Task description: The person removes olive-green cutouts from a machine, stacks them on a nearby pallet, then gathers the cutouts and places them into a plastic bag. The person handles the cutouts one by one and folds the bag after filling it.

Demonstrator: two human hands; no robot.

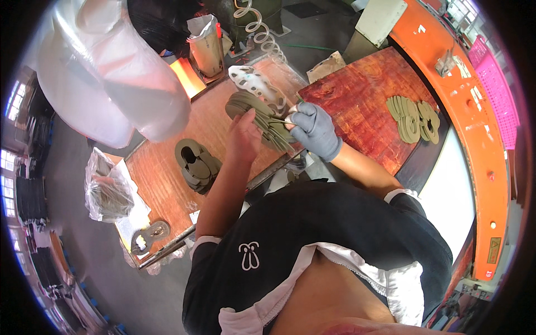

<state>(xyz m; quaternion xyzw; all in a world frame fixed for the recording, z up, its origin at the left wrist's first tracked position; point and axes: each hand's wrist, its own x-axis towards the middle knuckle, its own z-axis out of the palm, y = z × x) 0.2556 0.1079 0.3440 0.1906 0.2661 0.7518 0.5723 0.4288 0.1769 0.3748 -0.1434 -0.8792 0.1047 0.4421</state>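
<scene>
Head view: held olive cutouts (261, 115), thin, flat, fanned.

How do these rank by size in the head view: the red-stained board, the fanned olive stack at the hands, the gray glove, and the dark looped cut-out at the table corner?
1. Red-stained board
2. Fanned olive stack and gray glove: too close to rank
3. Dark looped cut-out

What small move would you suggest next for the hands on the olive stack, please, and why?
Perhaps let the right hand peel gently at the stack while the left hand steadies it: the layers look fanned apart, the gloved right hand pinches at their edge, and the left hand holds from the left.
</scene>
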